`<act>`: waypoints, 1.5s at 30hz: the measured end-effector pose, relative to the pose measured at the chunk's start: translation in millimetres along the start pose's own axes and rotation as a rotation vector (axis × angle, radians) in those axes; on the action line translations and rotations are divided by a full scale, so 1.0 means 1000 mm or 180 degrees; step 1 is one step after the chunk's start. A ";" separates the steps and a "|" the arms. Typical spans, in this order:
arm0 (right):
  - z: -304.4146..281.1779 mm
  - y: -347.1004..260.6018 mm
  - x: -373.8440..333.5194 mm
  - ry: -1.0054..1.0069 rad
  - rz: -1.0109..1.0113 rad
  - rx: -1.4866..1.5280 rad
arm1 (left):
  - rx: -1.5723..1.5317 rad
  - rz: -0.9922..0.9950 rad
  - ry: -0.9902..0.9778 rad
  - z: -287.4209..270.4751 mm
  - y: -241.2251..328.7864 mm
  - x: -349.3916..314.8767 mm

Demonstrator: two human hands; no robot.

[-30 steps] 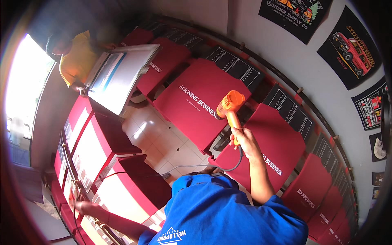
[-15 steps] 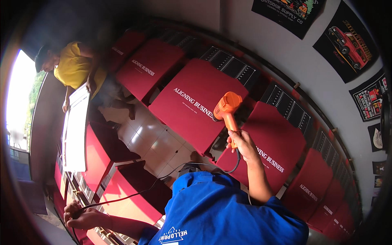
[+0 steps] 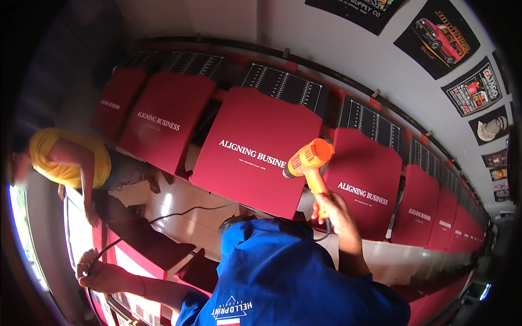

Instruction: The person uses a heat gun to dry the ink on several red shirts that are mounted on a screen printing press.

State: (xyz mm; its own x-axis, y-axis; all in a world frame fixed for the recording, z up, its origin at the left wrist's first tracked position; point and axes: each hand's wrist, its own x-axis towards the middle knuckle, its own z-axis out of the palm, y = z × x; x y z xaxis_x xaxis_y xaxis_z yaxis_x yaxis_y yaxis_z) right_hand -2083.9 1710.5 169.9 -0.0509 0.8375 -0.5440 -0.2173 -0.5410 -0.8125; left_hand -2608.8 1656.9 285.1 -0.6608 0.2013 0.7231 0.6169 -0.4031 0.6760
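My right hand (image 3: 338,216) is wrapped round the handle of an orange heat gun (image 3: 309,160). Its dark nozzle points left, over the end of the white lettering on a dark red shirt panel (image 3: 244,136). Whether the nozzle touches the cloth I cannot tell. Out to the lower left, my left hand (image 3: 103,276) grips a black power cord (image 3: 182,213), which runs across the aisle towards my body. Another stretch of cord hangs from the heat gun's handle.
More printed red panels (image 3: 363,185) lie on a long row of black boards (image 3: 283,84) along the wall. A second row (image 3: 136,244) stands on my left across the tiled floor (image 3: 179,195). A person in a yellow shirt (image 3: 70,157) bends over it.
My view has turned, so the rows sit at another angle. The heat gun stays over the same panel's lettering. The co-worker no longer holds up the white framed board and leans lower.
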 end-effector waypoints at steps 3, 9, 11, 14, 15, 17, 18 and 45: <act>0.025 0.004 0.000 0.0545 -0.0015 -0.0067 | 0.0024 -0.0065 0.0021 0.017 -0.031 0.025; 0.051 0.000 0.002 0.1010 0.0058 -0.0038 | 0.0931 0.0560 -0.0202 0.043 -0.049 0.070; 0.066 0.007 0.008 0.1197 -0.0040 -0.0121 | -0.0059 0.0573 -0.0309 0.053 -0.041 0.085; 0.070 0.005 0.010 0.1151 0.0031 -0.0187 | -0.0116 0.0650 -0.0203 0.048 -0.045 0.107; 0.065 0.004 0.010 0.1134 0.0065 -0.0147 | -0.0138 0.0673 -0.0181 0.047 -0.046 0.111; 0.067 0.009 0.012 0.1177 -0.0005 -0.0232 | -0.0388 0.0780 -0.0253 0.055 -0.047 0.113; 0.073 0.012 0.012 0.1255 -0.0157 -0.0235 | -0.0544 0.0808 -0.0343 0.059 -0.046 0.114; 0.081 -0.001 0.032 0.0806 -0.0078 -0.0322 | -0.2193 0.0897 -0.1409 0.105 -0.050 0.091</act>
State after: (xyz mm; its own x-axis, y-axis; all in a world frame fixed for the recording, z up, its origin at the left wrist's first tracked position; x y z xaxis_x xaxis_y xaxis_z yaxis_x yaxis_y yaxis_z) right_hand -2163.8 1743.8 170.6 0.2013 0.8114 -0.5487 -0.1164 -0.5364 -0.8359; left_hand -2654.3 1789.0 331.9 -0.2065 0.2838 0.9364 0.2414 -0.9126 0.3299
